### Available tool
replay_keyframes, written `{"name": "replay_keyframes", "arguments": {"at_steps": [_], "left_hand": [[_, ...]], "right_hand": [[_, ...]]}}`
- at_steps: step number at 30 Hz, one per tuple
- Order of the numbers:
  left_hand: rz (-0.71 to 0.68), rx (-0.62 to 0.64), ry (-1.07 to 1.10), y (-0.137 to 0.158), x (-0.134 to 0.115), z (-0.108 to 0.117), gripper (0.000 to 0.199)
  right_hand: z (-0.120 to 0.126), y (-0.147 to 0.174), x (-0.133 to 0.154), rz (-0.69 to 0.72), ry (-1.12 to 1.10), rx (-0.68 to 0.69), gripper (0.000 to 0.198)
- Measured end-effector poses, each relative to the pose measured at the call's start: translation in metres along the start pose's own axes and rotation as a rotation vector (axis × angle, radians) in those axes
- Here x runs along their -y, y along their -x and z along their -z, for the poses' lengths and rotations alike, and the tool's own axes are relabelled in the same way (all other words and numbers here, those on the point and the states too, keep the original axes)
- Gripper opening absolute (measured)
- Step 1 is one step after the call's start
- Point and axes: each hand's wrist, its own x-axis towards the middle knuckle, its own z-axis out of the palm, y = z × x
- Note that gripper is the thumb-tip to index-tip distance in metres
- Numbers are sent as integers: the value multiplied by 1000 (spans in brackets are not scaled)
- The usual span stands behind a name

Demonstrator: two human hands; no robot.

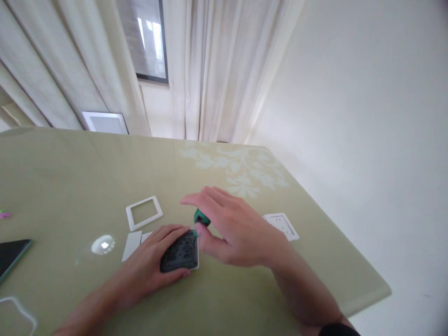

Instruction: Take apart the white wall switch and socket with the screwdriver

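My left hand [156,259] grips a wall socket [181,251] by its edges on the table, its dark back side facing up and a white rim showing at the right. My right hand [231,228] is closed around a screwdriver with a green and black handle [202,217]. The screwdriver's lower end meets the socket's upper right corner; its tip is too small to make out. Just beyond my left hand lie a white rectangular frame [144,213] and a flat white plate [132,245], partly covered by the hand.
Another white socket [282,226] lies face up to the right, partly behind my right forearm. At the left are a dark flat device [12,254] and a white cable [21,308]. The table [84,172] borders a white wall at right, with curtains [217,65] behind.
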Motion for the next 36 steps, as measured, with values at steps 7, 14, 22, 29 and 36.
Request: {"name": "replay_keyframes", "arguments": {"at_steps": [7, 14, 22, 29, 36], "left_hand": [[-19, 55, -38, -3, 3, 13, 78], [4, 103, -86, -22, -22, 37, 64], [106, -12, 132, -49, -59, 17, 38], [100, -108, 150, -40, -47, 4, 41], [110, -155, 190, -39, -47, 0, 35]], "right_hand": [[-2, -7, -9, 186, -86, 59, 33], [-4, -6, -6, 237, -215, 85, 54], [-14, -12, 3, -107, 181, -89, 37], [-11, -11, -3, 193, -16, -40, 35], [-14, -9, 9, -71, 254, -102, 27]]}}
